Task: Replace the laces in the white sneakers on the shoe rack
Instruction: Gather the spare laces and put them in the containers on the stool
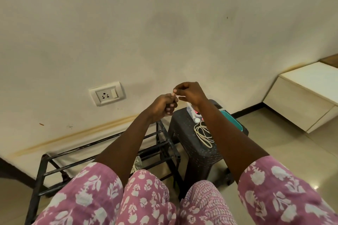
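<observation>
Both my hands are raised in front of the wall, fingertips meeting. My left hand (162, 106) is curled, and my right hand (190, 93) pinches down onto its fingertips. Between them shows a short pale piece of a thin white lace (180, 98); most of it is hidden by the fingers. A coiled white lace (203, 134) lies on the dark stool (201, 153) below my right wrist. The black metal shoe rack (102, 150) stands against the wall under my left arm. A pale patterned bit, maybe a sneaker (138, 163), peeks out beside my knee.
On the stool sit a small clear box (192, 110), a white round object (197, 120) and a teal container (233, 121). A wall socket (108, 94) is at the left. A white low cabinet (301, 100) stands at the right. My knees in pink print fill the bottom.
</observation>
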A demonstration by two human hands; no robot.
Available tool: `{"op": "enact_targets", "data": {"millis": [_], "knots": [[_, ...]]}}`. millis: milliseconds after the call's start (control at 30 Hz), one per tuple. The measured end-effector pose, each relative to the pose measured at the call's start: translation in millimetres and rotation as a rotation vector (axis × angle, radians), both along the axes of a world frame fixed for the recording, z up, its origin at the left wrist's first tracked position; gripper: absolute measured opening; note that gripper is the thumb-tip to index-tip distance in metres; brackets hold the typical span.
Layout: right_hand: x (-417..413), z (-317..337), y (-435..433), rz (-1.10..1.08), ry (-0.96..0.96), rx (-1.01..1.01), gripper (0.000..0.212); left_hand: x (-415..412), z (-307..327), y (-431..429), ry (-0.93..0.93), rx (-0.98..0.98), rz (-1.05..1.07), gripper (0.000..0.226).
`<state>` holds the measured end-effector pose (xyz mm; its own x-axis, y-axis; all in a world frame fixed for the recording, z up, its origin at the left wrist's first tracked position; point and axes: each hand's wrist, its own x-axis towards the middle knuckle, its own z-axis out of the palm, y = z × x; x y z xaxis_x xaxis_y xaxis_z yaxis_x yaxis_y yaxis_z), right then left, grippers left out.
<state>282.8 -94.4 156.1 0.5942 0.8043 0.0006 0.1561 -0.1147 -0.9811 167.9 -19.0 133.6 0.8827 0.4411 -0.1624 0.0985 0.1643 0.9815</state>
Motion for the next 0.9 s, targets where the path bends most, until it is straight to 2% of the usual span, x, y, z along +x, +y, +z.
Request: {"op": "enact_targets", "data": {"millis": [67, 167, 333, 567, 767, 833, 900], "knots": [[3, -9, -6, 0.038, 0.224, 0.031, 0.007, 6, -5, 0, -0.042, -0.154, 0.009, 0.033], [10, -23, -15, 0.078, 0.410, 0.063, 0.014, 18, -13, -3, -0.085, -0.343, 0.010, 0.035], [30, -39, -37, 0.067, 0.427, 0.009, 0.023, 50, -28, -16, -0.064, -0.574, 0.027, 0.038], [76, -51, -75, 0.030, 0.437, -0.092, 0.021, 117, -54, -39, 0.046, -0.680, -0.117, 0.037], [129, -68, -104, -0.077, 0.496, -0.198, 0.037, 173, -74, -58, 0.122, -0.663, -0.229, 0.034], [145, -78, -110, -0.152, 0.448, -0.247, 0.035, 188, -79, -65, 0.205, -0.518, -0.194, 0.030], [159, -91, -113, -0.244, 0.404, -0.263, 0.030, 205, -85, -69, 0.291, -0.278, -0.159, 0.030]]}}
